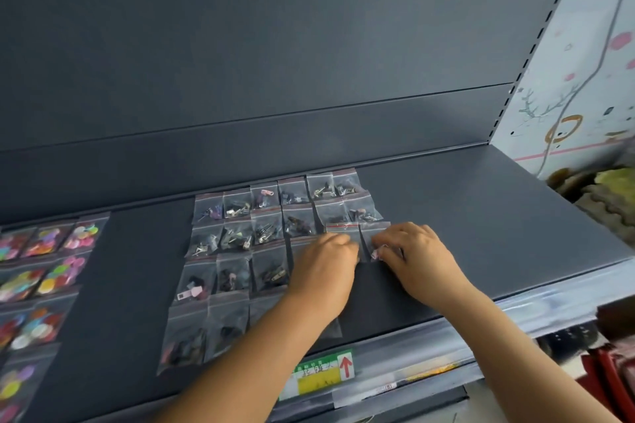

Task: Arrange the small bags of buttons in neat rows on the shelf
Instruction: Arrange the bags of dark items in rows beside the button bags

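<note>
Pretty clearly a shop, some kind of craft or haberdashery store. A dark metal retail shelf (pixel 464 216) is seen, backed by a slotted upright (pixel 536 41), with a clear price strip (pixel 515 316) along the front edge and a green and yellow price label (pixel 321 374) with a red arrow tucked in it. Small clear bags (pixel 261 227) of trimmings are laid out in rows, with bags of colourful buttons (pixel 44 271) to the left.

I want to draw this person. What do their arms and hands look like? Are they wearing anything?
Both arms are bare as far as the picture shows, with no sleeves, watch or bracelet in view. The left hand and right hand wear no gloves or rings that can be seen. The right hand has a light pink painted fingernail.
</note>
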Action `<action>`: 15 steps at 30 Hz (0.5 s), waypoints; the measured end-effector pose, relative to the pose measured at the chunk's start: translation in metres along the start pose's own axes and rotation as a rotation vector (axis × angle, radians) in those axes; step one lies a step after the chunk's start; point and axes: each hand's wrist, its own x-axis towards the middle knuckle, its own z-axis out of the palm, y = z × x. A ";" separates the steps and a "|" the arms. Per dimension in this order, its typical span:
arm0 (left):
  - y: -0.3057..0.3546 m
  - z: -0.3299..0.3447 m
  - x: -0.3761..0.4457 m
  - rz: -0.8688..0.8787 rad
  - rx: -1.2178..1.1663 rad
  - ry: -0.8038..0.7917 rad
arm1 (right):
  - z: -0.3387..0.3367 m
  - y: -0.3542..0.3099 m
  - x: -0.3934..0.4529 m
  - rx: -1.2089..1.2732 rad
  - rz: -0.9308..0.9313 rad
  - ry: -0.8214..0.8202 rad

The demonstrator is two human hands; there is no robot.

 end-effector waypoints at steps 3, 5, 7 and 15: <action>0.005 -0.001 -0.004 -0.020 0.034 0.022 | 0.001 0.000 -0.001 0.020 -0.018 -0.001; 0.007 -0.002 -0.006 -0.025 0.046 0.035 | 0.001 0.000 -0.001 0.032 -0.014 0.009; 0.008 -0.002 -0.007 -0.040 0.050 0.040 | 0.001 -0.001 0.000 0.033 -0.016 0.011; 0.010 -0.005 -0.008 -0.064 0.027 0.016 | 0.000 -0.006 -0.001 -0.038 0.018 -0.002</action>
